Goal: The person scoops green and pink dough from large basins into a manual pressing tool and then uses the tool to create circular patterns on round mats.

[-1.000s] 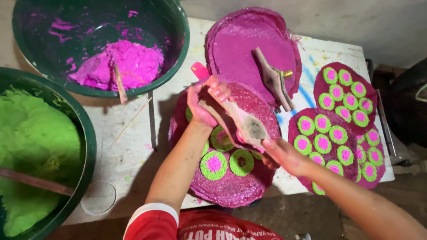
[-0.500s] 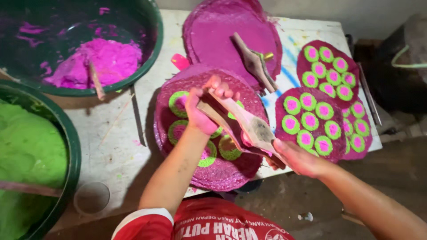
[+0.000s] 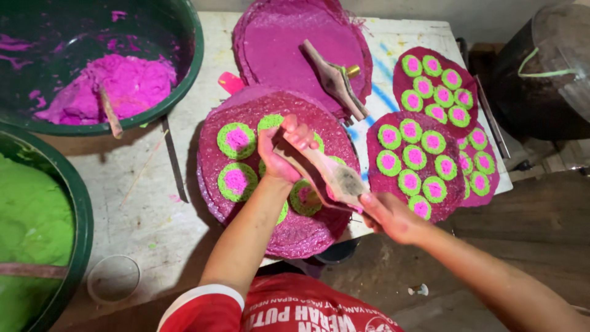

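A worn white table (image 3: pixel 141 203) stands on a dim brown floor (image 3: pixel 522 215).

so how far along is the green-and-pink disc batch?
Done: two mats at right are filled with discs. In hand: the left hand and right hand hold a wooden mold over the front mat, which carries only a few discs. Left: that mat's bare area, with pink dough and green dough remaining.

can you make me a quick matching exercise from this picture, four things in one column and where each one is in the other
Things:
1. pink dough
2. green dough
3. wooden press
4. spare wooden press

Places:
A. on the bare pink mat at the top
B. in the upper left basin
C. held in both hands
D. in the lower left basin

Pairs: 1-B, 2-D, 3-C, 4-A
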